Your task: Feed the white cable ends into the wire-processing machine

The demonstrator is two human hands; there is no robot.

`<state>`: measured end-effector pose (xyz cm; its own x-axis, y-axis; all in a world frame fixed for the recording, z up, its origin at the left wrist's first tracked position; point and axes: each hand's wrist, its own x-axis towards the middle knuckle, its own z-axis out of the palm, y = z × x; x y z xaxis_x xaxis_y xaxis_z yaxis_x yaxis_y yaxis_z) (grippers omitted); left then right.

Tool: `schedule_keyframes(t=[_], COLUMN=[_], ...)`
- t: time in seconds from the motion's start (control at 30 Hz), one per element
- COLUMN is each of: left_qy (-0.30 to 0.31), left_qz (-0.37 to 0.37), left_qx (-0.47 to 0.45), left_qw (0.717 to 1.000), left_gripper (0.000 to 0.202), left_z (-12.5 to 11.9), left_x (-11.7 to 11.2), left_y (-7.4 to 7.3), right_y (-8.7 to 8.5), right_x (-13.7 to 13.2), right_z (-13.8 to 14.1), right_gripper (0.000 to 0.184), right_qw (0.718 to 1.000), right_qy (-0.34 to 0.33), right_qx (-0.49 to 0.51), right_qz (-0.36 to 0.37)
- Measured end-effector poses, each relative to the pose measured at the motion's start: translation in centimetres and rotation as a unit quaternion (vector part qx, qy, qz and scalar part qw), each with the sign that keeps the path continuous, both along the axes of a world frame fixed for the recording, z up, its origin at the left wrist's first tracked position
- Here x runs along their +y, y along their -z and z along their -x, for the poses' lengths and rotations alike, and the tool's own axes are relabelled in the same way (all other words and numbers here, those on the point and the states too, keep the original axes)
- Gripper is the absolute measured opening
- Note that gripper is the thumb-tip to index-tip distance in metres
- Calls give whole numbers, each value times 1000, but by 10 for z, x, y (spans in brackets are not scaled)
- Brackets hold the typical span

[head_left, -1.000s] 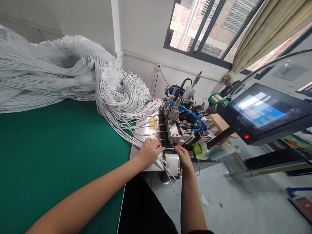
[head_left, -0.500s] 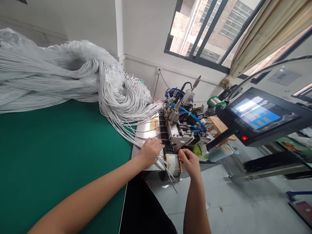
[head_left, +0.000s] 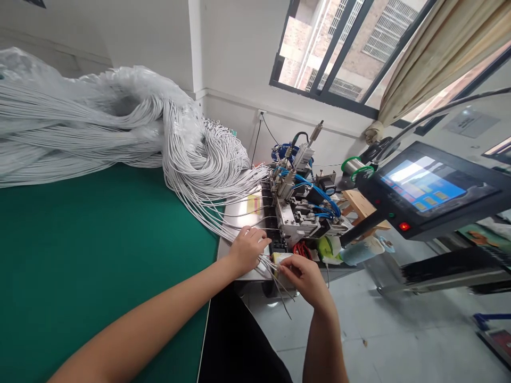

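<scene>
Your left hand (head_left: 249, 249) is closed over thin white round cables (head_left: 199, 197) on the silver metal plate (head_left: 251, 274); your right hand (head_left: 301, 274) narrows at their loose ends, grip unclear; crowding it: white-and-yellow cylinder (head_left: 284, 257), red looped bundle (head_left: 302, 250), lime-green object (head_left: 327, 247), silver-and-black metal machine (head_left: 288, 215)

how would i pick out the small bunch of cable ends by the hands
Start at the big green table and look right of it to the machine with blue hoses. On its near side, white cable ends fan out between the left hand and the right hand. Unlike the thick looped heap of cables further back, they are a small bunch with some tips hanging free.
</scene>
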<state>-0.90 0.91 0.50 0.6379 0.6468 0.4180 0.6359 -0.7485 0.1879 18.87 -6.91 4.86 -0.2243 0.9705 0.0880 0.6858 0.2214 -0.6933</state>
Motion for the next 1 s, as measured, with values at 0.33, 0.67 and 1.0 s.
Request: schedule_keyframes(t=[0.33, 0.67, 1.0], left_qy=[50, 71, 90], left_qz=[-51, -78, -49], left_qx=[-17, -48, 14], left_qw=[997, 993, 995], left_gripper=[35, 29, 31], left_z=[1, 2, 1], left_x=[1, 1, 2], left_y=[0, 1, -2], right_y=[19, 33, 34], right_x=[15, 28, 34], right_z=[-21, -21, 0], right_gripper=[20, 28, 29], right_qw=[990, 974, 943], right_qy=[133, 172, 173], right_qx=[3, 140, 280], right_qz=[-42, -47, -42])
